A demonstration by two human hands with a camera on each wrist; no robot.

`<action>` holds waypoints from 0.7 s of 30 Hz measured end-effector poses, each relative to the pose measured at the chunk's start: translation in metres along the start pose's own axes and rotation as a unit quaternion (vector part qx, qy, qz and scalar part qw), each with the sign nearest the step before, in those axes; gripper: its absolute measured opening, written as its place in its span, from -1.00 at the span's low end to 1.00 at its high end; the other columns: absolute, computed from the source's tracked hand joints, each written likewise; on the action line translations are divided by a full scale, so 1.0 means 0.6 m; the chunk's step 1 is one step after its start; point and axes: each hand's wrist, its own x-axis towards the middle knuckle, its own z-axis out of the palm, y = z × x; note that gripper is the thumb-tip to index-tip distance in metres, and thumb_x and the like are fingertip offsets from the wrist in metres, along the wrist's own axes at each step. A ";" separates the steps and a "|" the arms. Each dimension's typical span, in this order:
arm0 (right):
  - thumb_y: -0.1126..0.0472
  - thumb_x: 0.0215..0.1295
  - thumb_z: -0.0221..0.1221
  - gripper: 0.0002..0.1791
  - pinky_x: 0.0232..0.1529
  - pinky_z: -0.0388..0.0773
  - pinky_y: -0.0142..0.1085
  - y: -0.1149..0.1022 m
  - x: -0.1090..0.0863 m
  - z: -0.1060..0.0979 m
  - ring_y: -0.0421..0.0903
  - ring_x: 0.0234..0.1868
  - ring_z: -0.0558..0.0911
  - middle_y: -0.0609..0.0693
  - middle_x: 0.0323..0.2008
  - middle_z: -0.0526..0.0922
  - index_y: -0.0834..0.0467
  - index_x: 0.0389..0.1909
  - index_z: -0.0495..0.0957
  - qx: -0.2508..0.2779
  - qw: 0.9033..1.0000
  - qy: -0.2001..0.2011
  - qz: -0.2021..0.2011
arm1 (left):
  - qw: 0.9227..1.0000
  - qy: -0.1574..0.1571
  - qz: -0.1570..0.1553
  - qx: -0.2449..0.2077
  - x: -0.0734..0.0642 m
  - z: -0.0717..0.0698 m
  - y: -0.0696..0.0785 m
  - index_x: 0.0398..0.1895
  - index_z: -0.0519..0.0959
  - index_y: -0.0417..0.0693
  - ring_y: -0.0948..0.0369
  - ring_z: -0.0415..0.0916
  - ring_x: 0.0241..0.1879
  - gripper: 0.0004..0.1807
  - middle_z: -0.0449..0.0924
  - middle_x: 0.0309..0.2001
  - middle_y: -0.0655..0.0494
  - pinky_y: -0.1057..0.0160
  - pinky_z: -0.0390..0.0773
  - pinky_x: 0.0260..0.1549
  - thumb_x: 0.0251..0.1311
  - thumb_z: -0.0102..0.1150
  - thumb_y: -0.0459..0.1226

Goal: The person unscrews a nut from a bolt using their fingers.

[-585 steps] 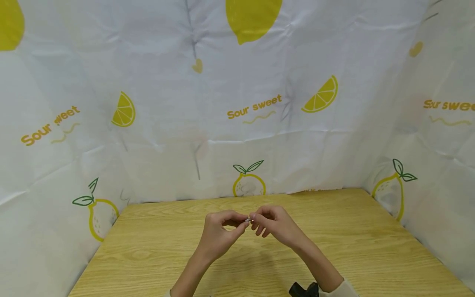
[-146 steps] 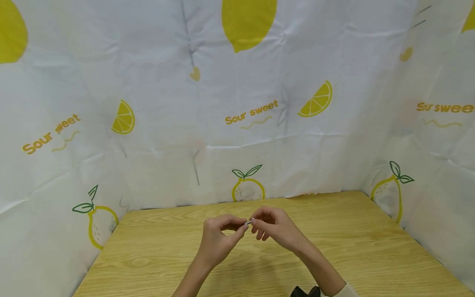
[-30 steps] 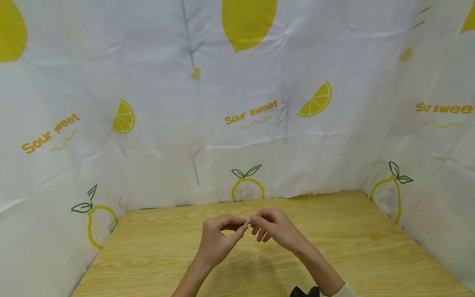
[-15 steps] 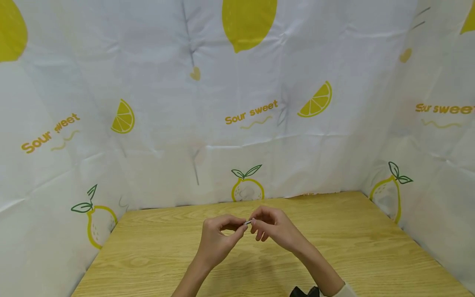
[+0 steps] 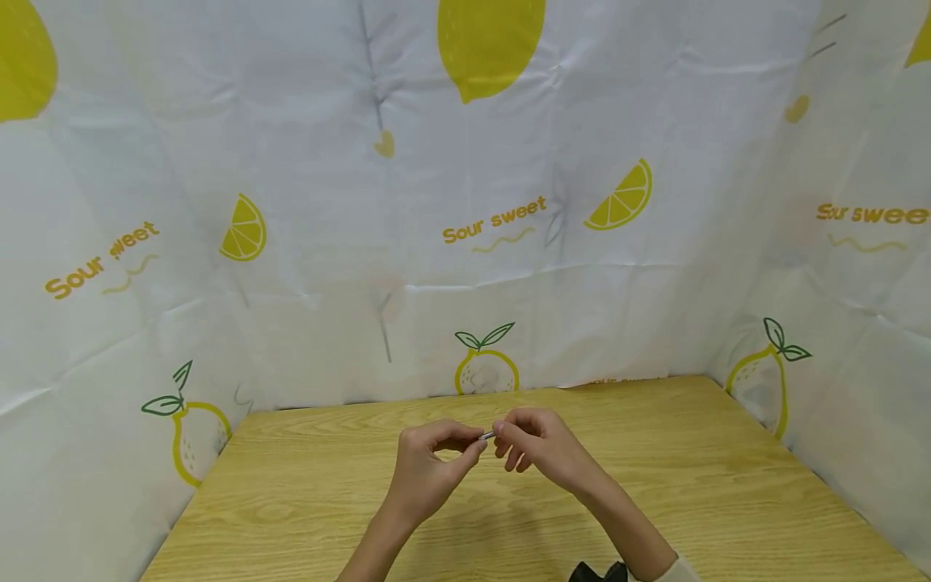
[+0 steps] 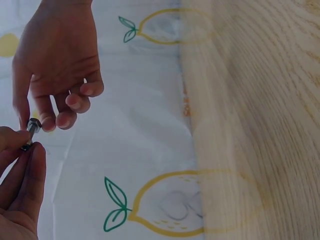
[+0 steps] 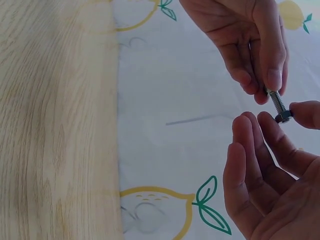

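Between the two hands is a small metal bolt [image 7: 278, 102] with a threaded shaft, raised above the table. My left hand [image 5: 425, 469] pinches one end of it between thumb and fingers, which hide that end. On the other end sits a hex nut [image 7: 284, 116], seen in the left wrist view as a dark-edged nut [image 6: 34, 123]. My right hand [image 5: 541, 444] has its thumb on one side of this nut and its index fingertip on the other. The right hand's other fingers are spread, loosely bent, in the right wrist view.
A wood-grain table [image 5: 305, 501] lies under both hands. White sheeting [image 5: 327, 242] printed with lemons stands behind it and at both sides. Near the right sleeve, a black object [image 5: 598, 572] shows at the bottom edge.
The right thumb and fingers have shifted back and forth at the nut, the thumb now further forward than half a second ago. The left hand keeps its hold nearly still.
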 end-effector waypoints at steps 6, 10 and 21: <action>0.09 0.58 0.09 -0.66 -0.34 0.75 -0.20 0.000 -0.002 0.000 -0.08 -0.41 0.73 0.21 -0.31 0.71 0.31 -0.19 0.63 0.005 1.000 0.000 -0.002 | 1.000 0.000 0.004 0.001 -0.001 0.000 0.000 -0.28 0.79 -0.14 0.22 0.79 -0.39 -0.93 0.83 -0.35 -0.02 0.32 0.79 -0.33 0.20 0.42 -0.44; 0.11 0.57 0.10 -0.70 -0.33 0.77 -0.17 0.002 -0.001 0.001 -0.09 -0.42 0.72 0.20 -0.31 0.72 0.28 -0.12 0.64 0.012 1.000 -0.001 -0.003 | 1.000 -0.001 0.000 0.002 -0.002 0.000 -0.001 -0.28 0.79 -0.15 0.23 0.79 -0.39 -0.94 0.83 -0.34 0.01 0.31 0.79 -0.33 0.20 0.43 -0.43; 0.15 0.57 0.10 -0.74 -0.35 0.77 -0.18 0.005 0.000 0.002 -0.07 -0.43 0.72 0.23 -0.28 0.71 0.28 -0.04 0.60 0.030 0.999 -0.005 -0.026 | 1.000 0.003 -0.002 0.007 -0.002 0.000 -0.002 -0.28 0.80 -0.10 0.24 0.79 -0.38 -0.92 0.83 -0.34 0.04 0.33 0.79 -0.32 0.20 0.44 -0.42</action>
